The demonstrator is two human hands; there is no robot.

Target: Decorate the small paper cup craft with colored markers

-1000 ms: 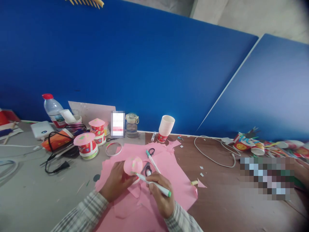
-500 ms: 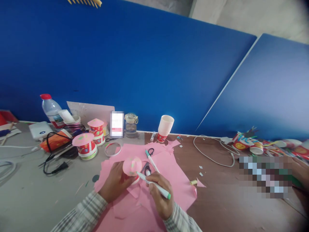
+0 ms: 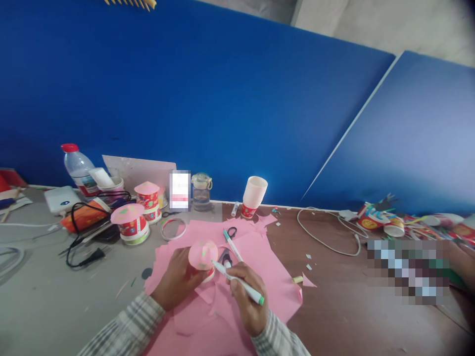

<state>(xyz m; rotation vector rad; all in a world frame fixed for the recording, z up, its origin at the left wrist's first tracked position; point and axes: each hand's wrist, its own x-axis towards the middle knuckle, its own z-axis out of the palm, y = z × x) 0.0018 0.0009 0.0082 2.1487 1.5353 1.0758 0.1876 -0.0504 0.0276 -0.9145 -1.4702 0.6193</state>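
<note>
My left hand [image 3: 178,282] is wrapped round a small red-and-white paper cup piece topped with a round pink paper disc [image 3: 203,254] that bears green marks. In my right hand [image 3: 248,296] is a white marker with a green end [image 3: 243,284], its tip at the right edge of the disc. Pink paper sheets [image 3: 274,277] lie under both hands. Just beyond my right hand, a second marker with a teal cap [image 3: 232,244] rests on the paper, with dark-handled scissors [image 3: 224,258] beside it.
Two pink-topped cup pieces [image 3: 129,227] [image 3: 148,202] stand at the left, near a black cable [image 3: 87,259] and a bottle [image 3: 79,170]. Stacked cups [image 3: 254,195] and a glass jar [image 3: 201,193] are behind the paper. Another person's hand [image 3: 462,262] shows at the far right.
The marker tip in my right hand has shifted slightly up over the disc's right edge. My left hand keeps its hold with almost no movement.
</note>
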